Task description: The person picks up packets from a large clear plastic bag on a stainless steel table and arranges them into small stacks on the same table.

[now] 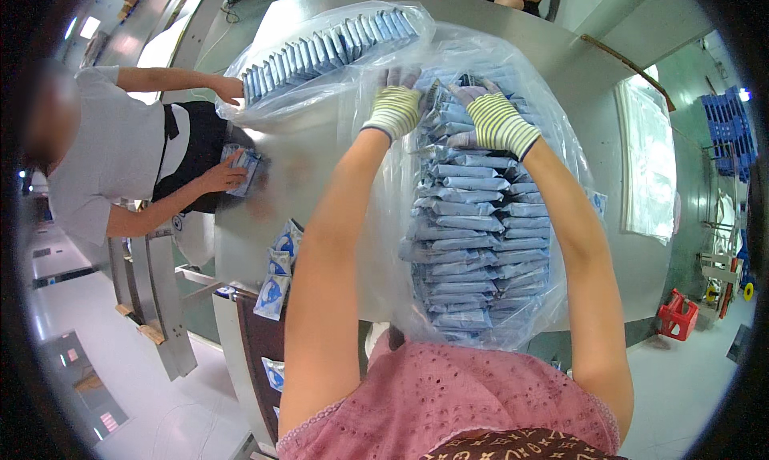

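Observation:
Both my hands wear grey gloves with yellow-green and white striped backs and reach into a large clear plastic bag [573, 151]. Rows of flat, pale blue sealed packets [460, 207] stand closely stacked inside it. My left hand [396, 103] lies at the left edge of the far packets, fingers stretched out and slightly apart, its thumb hidden. Over the same far packets, my right hand [498, 117] spans several of them, thumb on the near side and fingers on the far side. Dark gaps show between the packets by my right fingertips.
A second clear bag [424, 19] with a packet row lies far left on the metal table [312, 167]. A co-worker [120, 147] at left touches it and holds packets [243, 171]. Loose packets [274, 296] lie by a conveyor [260, 364]. Plastic sheets [647, 159] lie right; a red crate [678, 316] stands beyond.

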A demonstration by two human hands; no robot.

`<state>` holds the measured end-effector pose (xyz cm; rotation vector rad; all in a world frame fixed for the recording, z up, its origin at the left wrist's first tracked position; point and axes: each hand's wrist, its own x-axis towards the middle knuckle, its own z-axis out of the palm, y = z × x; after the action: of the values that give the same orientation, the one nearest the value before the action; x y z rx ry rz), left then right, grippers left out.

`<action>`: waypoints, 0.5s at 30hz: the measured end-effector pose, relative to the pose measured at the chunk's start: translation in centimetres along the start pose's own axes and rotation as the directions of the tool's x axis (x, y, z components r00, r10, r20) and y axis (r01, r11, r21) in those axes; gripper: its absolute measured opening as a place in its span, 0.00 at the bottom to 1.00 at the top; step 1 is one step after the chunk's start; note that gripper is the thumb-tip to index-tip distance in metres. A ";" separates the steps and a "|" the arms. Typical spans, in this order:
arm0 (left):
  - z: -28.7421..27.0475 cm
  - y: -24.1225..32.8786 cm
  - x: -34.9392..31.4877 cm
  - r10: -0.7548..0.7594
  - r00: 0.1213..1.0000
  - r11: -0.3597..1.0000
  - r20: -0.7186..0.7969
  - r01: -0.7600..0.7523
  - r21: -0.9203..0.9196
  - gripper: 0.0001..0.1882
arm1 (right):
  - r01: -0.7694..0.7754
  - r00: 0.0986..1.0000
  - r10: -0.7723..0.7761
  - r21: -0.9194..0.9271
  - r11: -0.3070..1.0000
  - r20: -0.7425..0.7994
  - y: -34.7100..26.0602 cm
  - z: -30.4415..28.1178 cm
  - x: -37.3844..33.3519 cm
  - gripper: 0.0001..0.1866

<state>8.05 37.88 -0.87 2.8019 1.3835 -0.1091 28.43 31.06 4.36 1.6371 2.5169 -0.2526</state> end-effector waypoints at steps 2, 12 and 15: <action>0.7 -1.6 0.9 0.083 0.990 0.928 -0.114 -0.036 0.370 0.24 | 0.018 1.000 -0.018 0.001 1.000 -0.010 -0.9 -0.5 0.6 0.59; -10.5 2.3 -3.3 -0.043 0.732 0.999 -0.680 0.051 -0.009 0.20 | 0.099 0.987 -0.100 -0.011 0.995 -0.123 -2.5 -0.7 0.7 0.43; -13.9 5.3 -15.6 -0.135 0.872 0.957 -0.470 -0.008 -0.289 0.22 | 0.216 0.976 -0.217 -0.027 0.976 -0.014 -2.7 5.6 5.1 0.37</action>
<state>3.60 22.89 13.96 2.6346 1.4245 0.7859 24.01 33.37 -1.96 1.3607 2.7009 -0.2280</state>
